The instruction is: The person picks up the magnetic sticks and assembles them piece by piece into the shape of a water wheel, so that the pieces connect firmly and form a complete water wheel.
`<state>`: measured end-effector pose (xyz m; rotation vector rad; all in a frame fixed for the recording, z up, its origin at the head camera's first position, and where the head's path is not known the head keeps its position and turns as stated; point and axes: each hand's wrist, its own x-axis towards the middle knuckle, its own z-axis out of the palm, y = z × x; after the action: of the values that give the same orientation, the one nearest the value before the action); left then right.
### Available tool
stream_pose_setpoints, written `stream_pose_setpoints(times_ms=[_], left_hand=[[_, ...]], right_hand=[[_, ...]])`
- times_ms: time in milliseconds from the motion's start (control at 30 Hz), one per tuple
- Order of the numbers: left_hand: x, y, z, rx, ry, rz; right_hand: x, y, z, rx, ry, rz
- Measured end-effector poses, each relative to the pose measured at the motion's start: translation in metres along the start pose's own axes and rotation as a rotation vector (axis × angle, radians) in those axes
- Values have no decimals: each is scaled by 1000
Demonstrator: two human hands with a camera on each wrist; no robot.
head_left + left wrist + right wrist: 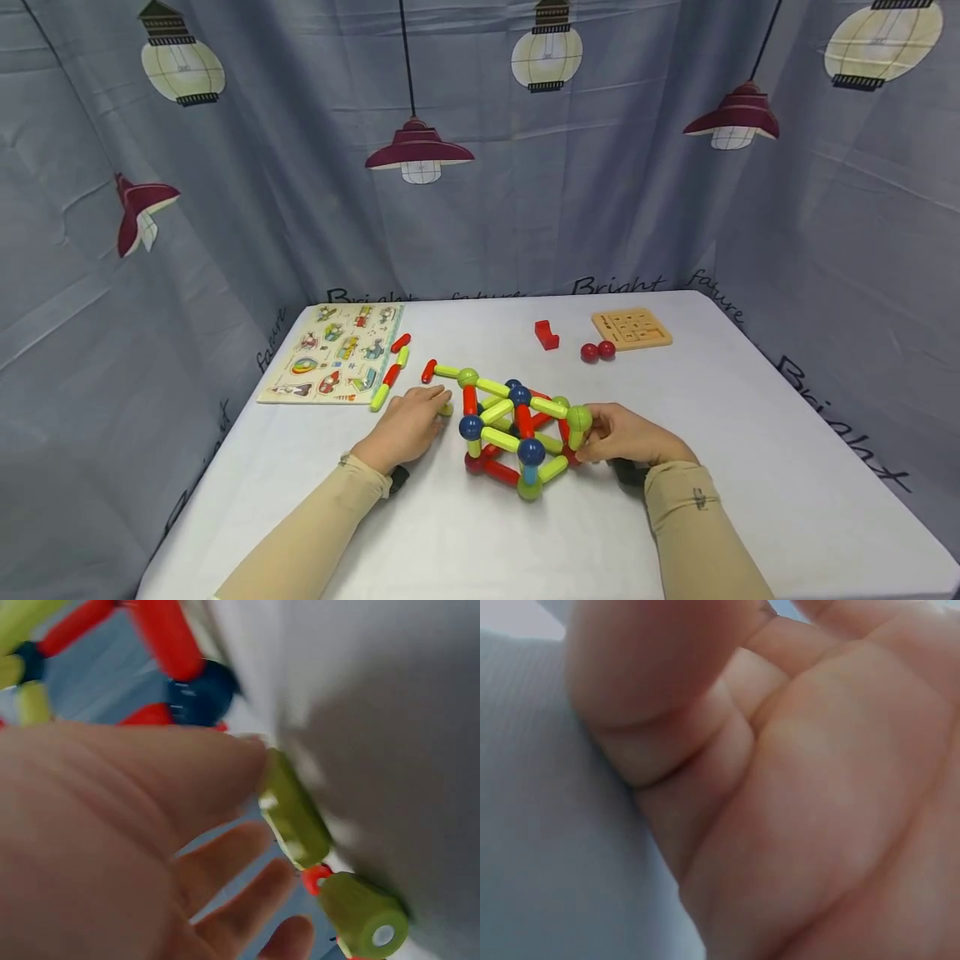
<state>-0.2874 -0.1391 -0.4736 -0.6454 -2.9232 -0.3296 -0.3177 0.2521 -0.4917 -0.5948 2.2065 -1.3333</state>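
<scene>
A building frame of magnetic rods and balls [517, 437] stands on the white table between the hands, in red, yellow-green and blue. Left of it, my left hand [405, 423] pinches a yellow-green magnetic rod [292, 814] near the tabletop. The thumb covers one end of that rod, while the other fingers spread loosely in the left wrist view. At the frame's right side, my right hand [626, 435] grips the corner below a green ball [579, 418]. Its palm and bent fingers [660, 667] fill the right wrist view, which hides the contact.
A picture puzzle board [315, 333] lies at the back left, with loose red and yellow-green rods [392, 375] along its right edge. Farther back are a red block [547, 335], two dark-red balls [590, 352] and a wooden number board [645, 327]. A curtain [480, 233] stands behind the table.
</scene>
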Motion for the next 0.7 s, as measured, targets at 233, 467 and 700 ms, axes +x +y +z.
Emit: stream_pose_setpoints(times_ms=[233, 467, 700], left_hand=[[16, -2, 8, -29, 61, -23], [11, 27, -21, -417, 524, -151], [-2, 122, -51, -517, 474, 236]], right_hand=[[-2, 2, -1, 11, 3, -10], [1, 1, 2, 7, 22, 10], [-1, -3, 1, -7, 19, -13]])
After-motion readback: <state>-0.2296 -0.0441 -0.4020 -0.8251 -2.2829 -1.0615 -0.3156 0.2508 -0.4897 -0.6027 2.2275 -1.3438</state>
